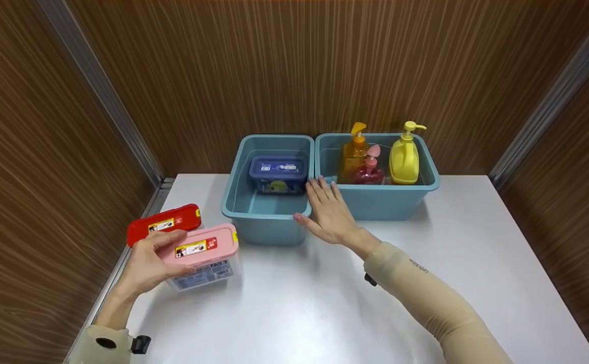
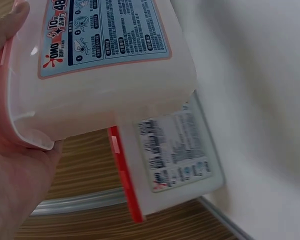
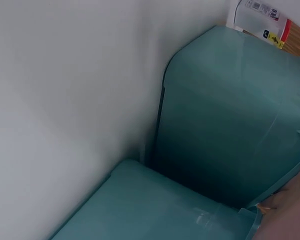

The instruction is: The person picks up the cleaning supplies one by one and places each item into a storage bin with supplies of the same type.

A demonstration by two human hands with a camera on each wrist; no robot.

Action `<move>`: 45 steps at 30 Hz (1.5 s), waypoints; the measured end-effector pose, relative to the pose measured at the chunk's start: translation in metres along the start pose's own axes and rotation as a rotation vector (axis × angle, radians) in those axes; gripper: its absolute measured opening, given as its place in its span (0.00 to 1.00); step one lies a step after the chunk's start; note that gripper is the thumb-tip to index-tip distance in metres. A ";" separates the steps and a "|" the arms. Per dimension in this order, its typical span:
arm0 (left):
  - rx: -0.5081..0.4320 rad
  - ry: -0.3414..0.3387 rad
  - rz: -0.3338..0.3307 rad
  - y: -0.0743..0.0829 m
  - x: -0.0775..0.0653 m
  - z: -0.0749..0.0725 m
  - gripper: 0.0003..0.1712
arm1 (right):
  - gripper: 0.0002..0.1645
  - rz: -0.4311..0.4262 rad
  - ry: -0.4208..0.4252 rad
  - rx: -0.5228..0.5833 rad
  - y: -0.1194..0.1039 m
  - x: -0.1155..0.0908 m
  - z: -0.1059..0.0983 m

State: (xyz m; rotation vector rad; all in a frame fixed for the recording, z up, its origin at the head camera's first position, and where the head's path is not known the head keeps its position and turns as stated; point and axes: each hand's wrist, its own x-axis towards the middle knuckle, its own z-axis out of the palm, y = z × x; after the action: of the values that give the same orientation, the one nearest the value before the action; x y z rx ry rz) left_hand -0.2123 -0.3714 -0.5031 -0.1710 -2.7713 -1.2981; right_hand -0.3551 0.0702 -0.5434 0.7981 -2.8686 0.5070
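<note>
One pink-lidded box point(image 1: 206, 257) is gripped in a person's left hand point(image 1: 145, 260), with a red-lidded box point(image 1: 173, 219) just beyond it, while the right hand point(image 1: 331, 217), fingers outstretched, rests where two teal bins point(image 1: 270, 231) meet.

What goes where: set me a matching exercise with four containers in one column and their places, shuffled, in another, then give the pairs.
Containers
1. pink-lidded box
2. red-lidded box
3. blue-lidded box
4. yellow pump bottle

Places
A. in the left bin
B. gripped by the left hand
C. in the right bin
D. outside both bins, not held

Pairs: 1-B, 2-D, 3-A, 4-C
</note>
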 end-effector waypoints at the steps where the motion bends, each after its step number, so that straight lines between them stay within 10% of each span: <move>1: 0.001 0.004 0.009 0.005 0.000 -0.002 0.50 | 0.60 -0.006 0.004 0.002 0.001 0.000 0.000; 26: -0.032 0.002 0.172 0.079 0.060 -0.032 0.47 | 0.60 -0.031 0.000 -0.039 0.004 -0.001 -0.001; 45: -0.108 -0.002 0.168 0.099 0.114 -0.021 0.42 | 0.62 0.027 0.018 -0.045 -0.001 -0.005 0.003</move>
State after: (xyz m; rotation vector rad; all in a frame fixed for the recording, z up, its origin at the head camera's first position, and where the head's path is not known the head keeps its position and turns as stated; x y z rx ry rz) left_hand -0.3118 -0.3169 -0.4017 -0.4019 -2.6231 -1.4044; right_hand -0.3509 0.0710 -0.5465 0.7453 -2.8672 0.4483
